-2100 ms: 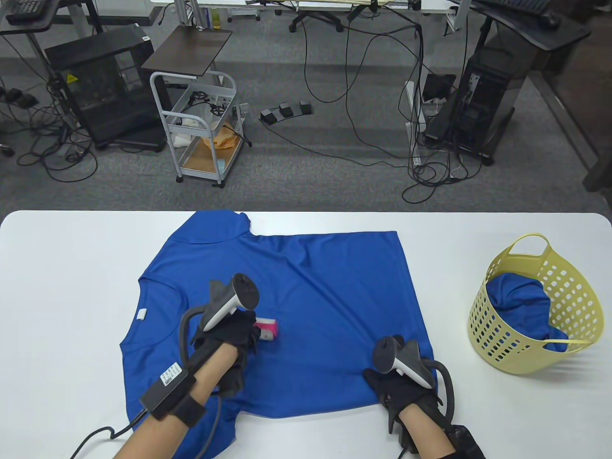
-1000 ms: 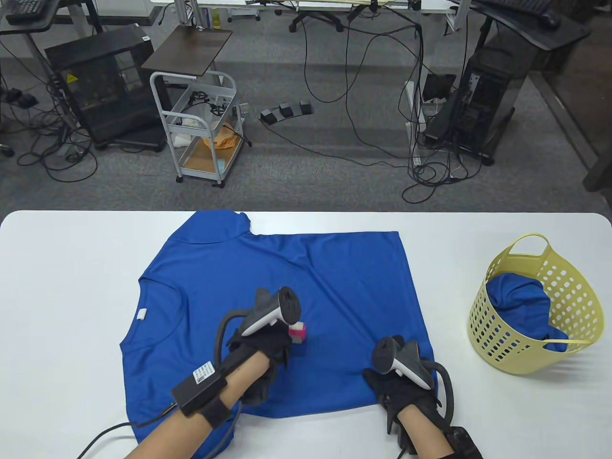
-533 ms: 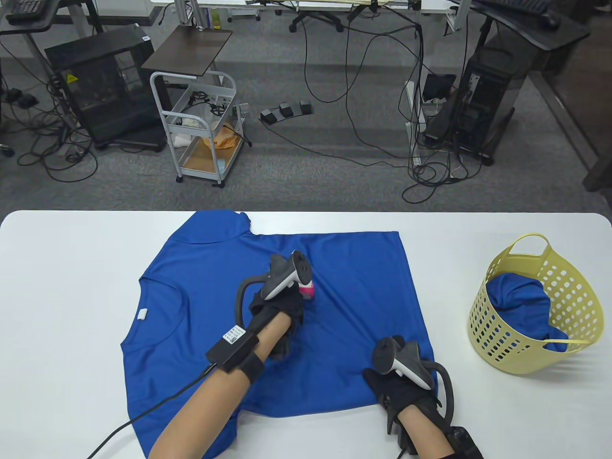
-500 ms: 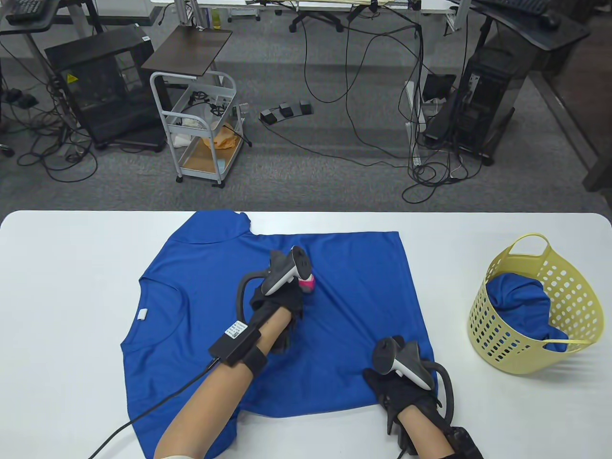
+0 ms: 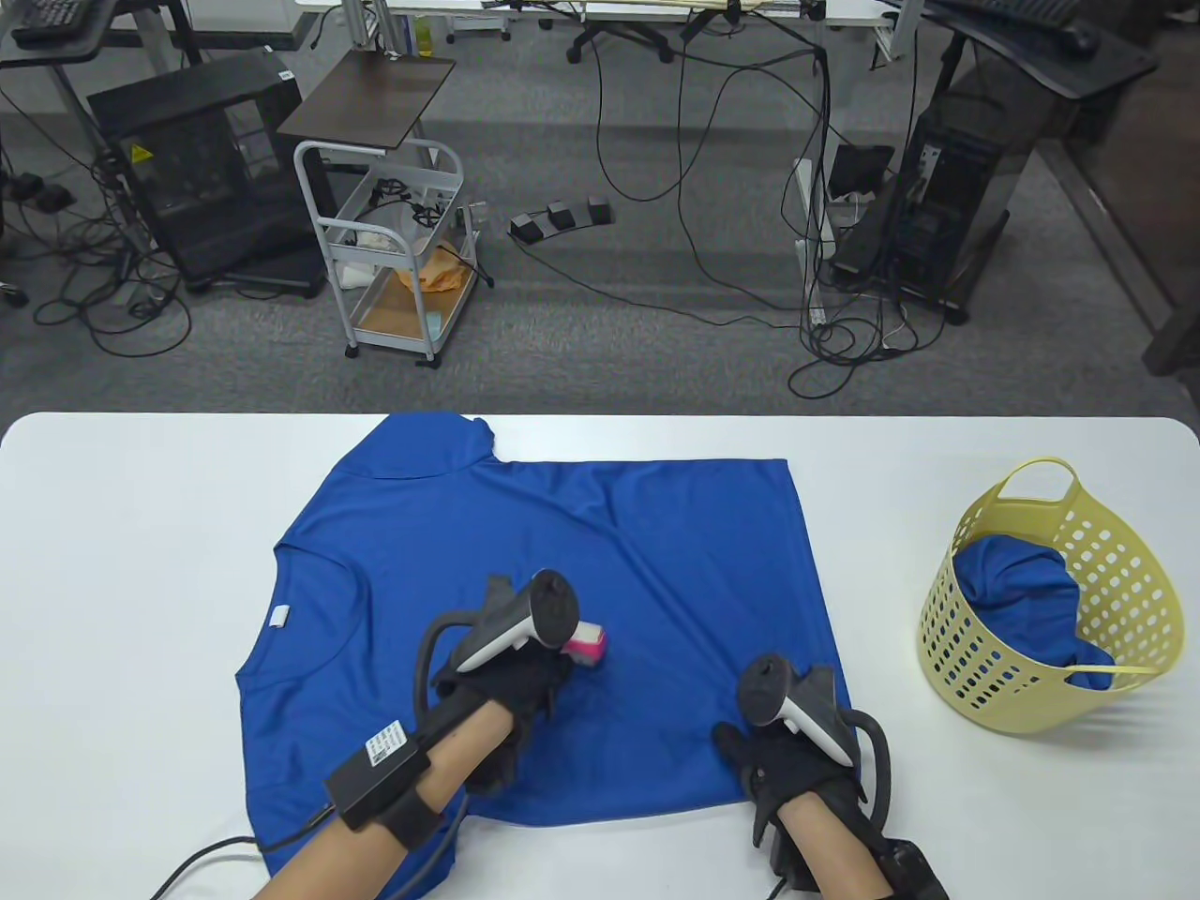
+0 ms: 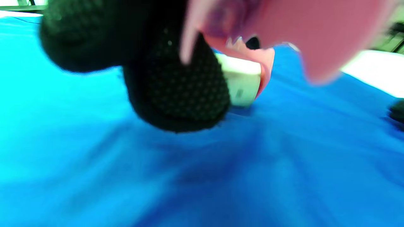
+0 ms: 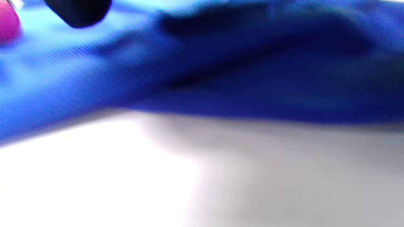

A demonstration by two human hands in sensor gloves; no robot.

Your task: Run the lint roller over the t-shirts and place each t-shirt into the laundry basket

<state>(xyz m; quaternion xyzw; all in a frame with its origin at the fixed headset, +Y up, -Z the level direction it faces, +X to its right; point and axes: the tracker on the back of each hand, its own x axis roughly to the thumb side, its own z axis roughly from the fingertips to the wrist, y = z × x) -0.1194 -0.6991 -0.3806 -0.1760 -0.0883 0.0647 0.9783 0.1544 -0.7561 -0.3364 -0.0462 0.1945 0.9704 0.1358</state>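
The left hand [image 5: 511, 677] gripped the pink-handled lint roller [image 5: 585, 645] on the spread-out blue t-shirt [image 5: 562, 525], well left of the yellow perforated plastic laundry basket [image 5: 1120, 600]. The right hand [image 5: 787, 764] lay flat-fingered, pinning the shirt's hem nearer the basket.

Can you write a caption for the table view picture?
Left hand rolls a pink lint roller over a blue t-shirt; right hand holds its corner.

- My table view looks down from high over the table's [image 5: 141, 525] near edge.
- Both wrist views sit low and close, sharing the blue t-shirt [image 5: 656, 534] [image 6: 94, 176] [image 7: 252, 72].
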